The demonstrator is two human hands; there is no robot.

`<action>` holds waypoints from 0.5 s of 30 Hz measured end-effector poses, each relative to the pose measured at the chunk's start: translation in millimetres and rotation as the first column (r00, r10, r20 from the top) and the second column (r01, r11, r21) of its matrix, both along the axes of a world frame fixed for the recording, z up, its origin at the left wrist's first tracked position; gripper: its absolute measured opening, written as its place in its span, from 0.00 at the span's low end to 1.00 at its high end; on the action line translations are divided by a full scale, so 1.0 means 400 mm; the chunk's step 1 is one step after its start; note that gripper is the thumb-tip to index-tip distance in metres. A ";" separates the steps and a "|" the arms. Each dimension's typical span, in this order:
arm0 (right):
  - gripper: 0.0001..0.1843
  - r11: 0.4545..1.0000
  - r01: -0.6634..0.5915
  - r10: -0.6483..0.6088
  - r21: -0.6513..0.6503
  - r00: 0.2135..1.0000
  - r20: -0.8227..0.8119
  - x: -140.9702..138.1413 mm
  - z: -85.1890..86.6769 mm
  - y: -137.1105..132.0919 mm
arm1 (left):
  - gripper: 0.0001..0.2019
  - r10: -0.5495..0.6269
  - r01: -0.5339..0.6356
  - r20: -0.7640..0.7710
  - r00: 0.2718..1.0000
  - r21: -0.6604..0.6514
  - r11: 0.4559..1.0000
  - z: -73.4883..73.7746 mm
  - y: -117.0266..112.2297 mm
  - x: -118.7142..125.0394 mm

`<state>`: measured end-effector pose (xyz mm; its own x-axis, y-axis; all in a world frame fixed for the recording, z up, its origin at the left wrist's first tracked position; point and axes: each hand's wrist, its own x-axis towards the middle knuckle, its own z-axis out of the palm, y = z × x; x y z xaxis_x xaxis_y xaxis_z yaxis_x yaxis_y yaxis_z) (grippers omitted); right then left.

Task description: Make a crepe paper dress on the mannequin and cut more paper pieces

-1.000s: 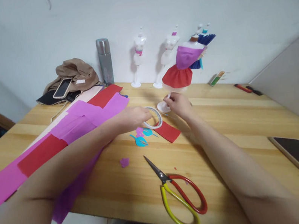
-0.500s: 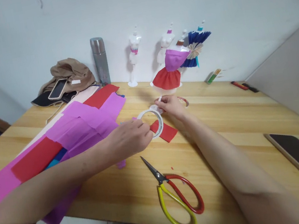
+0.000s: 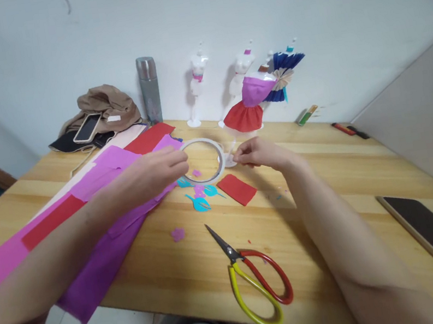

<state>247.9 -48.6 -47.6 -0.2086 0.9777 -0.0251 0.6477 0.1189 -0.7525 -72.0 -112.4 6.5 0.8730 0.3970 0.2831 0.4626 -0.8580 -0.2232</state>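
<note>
My left hand (image 3: 169,164) grips the left side of a roll of tape (image 3: 220,153), a wide white ring held over the table. Close to the ring's right side, my right hand (image 3: 254,154) has its thumb and fingers pinched together; what is between them is too small to make out. At those fingertips stands a small round white base (image 3: 228,161) with a short upright stem. Below the roll lie blue leaf-shaped cutouts (image 3: 199,203), pink flower cutouts (image 3: 178,235) and a red piece (image 3: 237,189). Scissors (image 3: 232,253) with red and yellow handles rest nearer to me.
Purple sheets (image 3: 95,259) and red strips cover the left side. A phone (image 3: 427,232) lies at the right. Along the wall stand a flask (image 3: 150,90), a bare white dress form (image 3: 199,79) and dressed ones, one in a red skirt (image 3: 244,117).
My left hand has lifted the tape roll up and leftward, uncovering the blue and pink cutouts. My right hand has shifted slightly right, off the white base's stem.
</note>
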 end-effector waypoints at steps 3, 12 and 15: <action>0.20 0.984 -0.170 0.157 -0.047 0.965 -0.210 -0.054 0.039 -0.039 | 0.13 0.044 -0.039 0.066 0.997 -0.080 0.996 0.027 0.009 -0.019; 0.30 0.931 -0.349 0.189 -0.106 0.710 -0.679 -0.163 0.065 -0.096 | 0.09 0.120 -0.037 0.282 0.952 -0.283 0.958 0.029 0.046 -0.022; 0.28 0.952 -0.287 0.148 -0.108 0.739 -0.658 -0.157 0.071 -0.098 | 0.09 0.127 -0.034 0.296 0.947 -0.300 0.953 0.034 0.049 -0.024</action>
